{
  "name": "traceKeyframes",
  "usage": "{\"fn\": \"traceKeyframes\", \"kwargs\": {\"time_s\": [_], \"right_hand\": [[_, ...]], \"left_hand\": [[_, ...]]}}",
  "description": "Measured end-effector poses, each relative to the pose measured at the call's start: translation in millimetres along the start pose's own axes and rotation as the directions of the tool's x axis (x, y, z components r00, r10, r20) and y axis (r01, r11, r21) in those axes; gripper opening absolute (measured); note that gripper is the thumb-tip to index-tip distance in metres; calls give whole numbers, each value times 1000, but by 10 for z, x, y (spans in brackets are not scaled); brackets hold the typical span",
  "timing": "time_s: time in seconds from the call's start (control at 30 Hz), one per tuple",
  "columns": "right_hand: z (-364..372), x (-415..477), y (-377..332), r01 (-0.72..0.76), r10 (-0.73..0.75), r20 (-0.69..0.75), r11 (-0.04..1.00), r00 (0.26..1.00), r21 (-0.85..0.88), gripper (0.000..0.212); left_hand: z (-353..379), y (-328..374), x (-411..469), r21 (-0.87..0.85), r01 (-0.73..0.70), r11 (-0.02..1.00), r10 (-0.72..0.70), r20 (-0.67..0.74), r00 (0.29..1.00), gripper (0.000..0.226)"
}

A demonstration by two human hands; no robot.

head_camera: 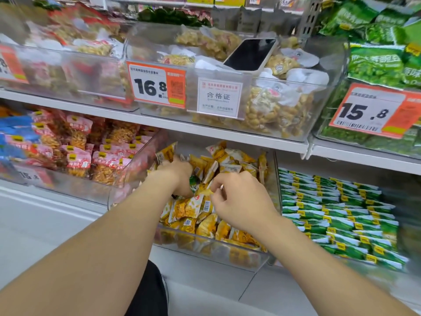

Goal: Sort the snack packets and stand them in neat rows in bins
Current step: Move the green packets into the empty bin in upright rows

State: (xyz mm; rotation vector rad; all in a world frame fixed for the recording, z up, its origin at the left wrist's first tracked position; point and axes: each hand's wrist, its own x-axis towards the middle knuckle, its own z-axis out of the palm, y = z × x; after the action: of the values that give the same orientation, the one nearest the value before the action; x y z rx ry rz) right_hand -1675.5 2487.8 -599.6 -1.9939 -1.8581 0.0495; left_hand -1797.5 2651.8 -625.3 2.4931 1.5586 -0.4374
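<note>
Inside bin (pixel 216 252): left hand (pixel 180 175), right hand (pixel 239 199)

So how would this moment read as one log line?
left hand in yellow packets, grip unclear | right hand pinches one packet | clear bin jumbled

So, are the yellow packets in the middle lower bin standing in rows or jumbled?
Jumbled. The yellow packets lie at all angles in the clear bin, unlike the green packets ranked in rows beside them.
</note>
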Motion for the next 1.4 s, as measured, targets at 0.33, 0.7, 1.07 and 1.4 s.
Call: {"fn": "traceKeyframes", "kwargs": {"time_s": [0.33, 0.7, 1.07, 1.4], "right_hand": [[-84, -80, 7, 19, -19, 5, 1000, 1000, 6, 18], [-264, -167, 83, 12, -12, -17, 1000, 1000, 1, 21], [-268, -223, 198, -146, 136, 55, 924, 989, 354, 65], [-421, -307, 392, -59, 65, -41, 988, 997, 140, 37]], "left_hand": [[-3, -57, -33, -93, 35, 995, -38, -35, 999, 61], [-185, -211, -139, -376, -124, 918, -36, -392, 919, 24], [-309, 25, -975, -775, -398, 491, 185, -353, 917, 9], [-276, 193, -944, -756, -364, 545, 358, -184, 916, 10]]}}
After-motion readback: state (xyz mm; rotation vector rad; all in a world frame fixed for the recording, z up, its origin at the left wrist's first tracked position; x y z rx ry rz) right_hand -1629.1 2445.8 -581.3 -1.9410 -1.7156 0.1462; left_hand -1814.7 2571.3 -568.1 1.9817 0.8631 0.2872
